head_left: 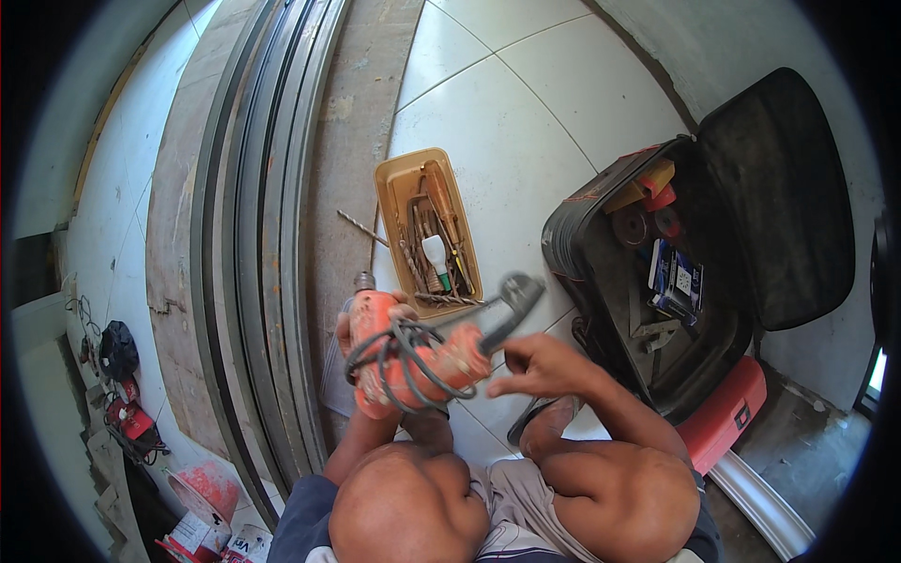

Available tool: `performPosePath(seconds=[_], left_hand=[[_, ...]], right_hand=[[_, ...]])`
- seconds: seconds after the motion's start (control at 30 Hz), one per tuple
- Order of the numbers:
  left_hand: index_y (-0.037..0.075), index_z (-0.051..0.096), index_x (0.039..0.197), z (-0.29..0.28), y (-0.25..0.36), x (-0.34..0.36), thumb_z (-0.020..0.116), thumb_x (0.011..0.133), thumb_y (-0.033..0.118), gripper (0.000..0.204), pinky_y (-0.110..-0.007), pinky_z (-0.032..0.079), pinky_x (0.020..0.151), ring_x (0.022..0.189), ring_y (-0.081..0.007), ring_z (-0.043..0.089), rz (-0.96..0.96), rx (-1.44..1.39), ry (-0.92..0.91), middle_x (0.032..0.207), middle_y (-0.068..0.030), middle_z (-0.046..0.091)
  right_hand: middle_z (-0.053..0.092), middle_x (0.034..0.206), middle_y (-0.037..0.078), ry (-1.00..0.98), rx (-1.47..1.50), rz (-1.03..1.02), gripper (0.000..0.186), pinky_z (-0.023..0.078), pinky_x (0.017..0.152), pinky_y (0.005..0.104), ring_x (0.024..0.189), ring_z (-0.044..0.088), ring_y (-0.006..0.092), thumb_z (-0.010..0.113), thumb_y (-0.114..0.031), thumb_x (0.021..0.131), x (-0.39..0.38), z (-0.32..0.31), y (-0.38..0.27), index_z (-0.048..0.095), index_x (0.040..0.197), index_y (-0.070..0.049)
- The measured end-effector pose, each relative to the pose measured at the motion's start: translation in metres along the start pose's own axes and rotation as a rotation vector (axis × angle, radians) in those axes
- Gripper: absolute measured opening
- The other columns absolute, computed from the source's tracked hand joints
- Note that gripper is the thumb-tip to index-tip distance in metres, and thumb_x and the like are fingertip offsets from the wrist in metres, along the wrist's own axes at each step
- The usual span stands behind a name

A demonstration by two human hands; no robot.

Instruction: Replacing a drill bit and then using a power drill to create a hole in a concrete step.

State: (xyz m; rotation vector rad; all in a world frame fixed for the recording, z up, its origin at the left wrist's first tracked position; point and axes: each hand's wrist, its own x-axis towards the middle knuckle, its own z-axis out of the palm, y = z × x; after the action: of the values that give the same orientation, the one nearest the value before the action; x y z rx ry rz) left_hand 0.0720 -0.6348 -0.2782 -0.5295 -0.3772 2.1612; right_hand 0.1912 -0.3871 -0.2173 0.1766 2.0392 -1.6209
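My left hand (343, 330) is wrapped round the body of an orange-red power drill (380, 314), held above my knees. Its metal chuck (364, 281) points away from me, with no bit visible in it. A dark cord (413, 352) is looped several times round the drill's body and handle. From the handle's end a black, motion-blurred part (511, 305) sticks out, probably cord or plug. Close beside that end is my right hand (544, 366), thumb and forefinger apart, with nothing visible between them. Beyond the drill lies a tan plastic tray (383, 188) of drill bits and a wooden-handled tool (441, 197).
A loose drill bit (361, 228) lies left of the tray. Long dark metal profiles (272, 206) run along boards on the left. On the right stands an open black case (601, 216) with discs and a blue box (676, 281), near a red case (727, 413).
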Motion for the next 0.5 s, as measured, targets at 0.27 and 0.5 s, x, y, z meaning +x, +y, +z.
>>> performPosePath(seconds=[0.27,0.5], left_hand=[[0.002,0.039,0.146,0.028,0.003,0.006,0.063,0.092,0.052,0.077,-0.053,0.051,0.102,0.113,-0.0348,0.06,0.274,0.518,-0.083,0.12,-0.0209,0.054],[0.003,0.039,0.144,0.041,0.005,0.006,0.064,0.091,0.051,0.076,-0.053,0.054,0.099,0.113,-0.0352,0.061,0.25,0.552,-0.121,0.12,-0.0219,0.055]], right_hand=[[0.053,0.073,-0.007,0.104,0.218,0.067,0.059,0.037,0.056,0.0255,0.062,0.043,0.0054,0.088,-0.03,0.083,-0.004,0.011,-0.01,0.063,0.133,-0.008],[0.046,0.077,-0.009,0.212,0.452,-0.058,0.08,0.033,0.061,0.0193,0.068,0.038,0.0005,0.081,-0.024,0.09,-0.009,0.008,-0.004,0.039,0.157,-0.009]])
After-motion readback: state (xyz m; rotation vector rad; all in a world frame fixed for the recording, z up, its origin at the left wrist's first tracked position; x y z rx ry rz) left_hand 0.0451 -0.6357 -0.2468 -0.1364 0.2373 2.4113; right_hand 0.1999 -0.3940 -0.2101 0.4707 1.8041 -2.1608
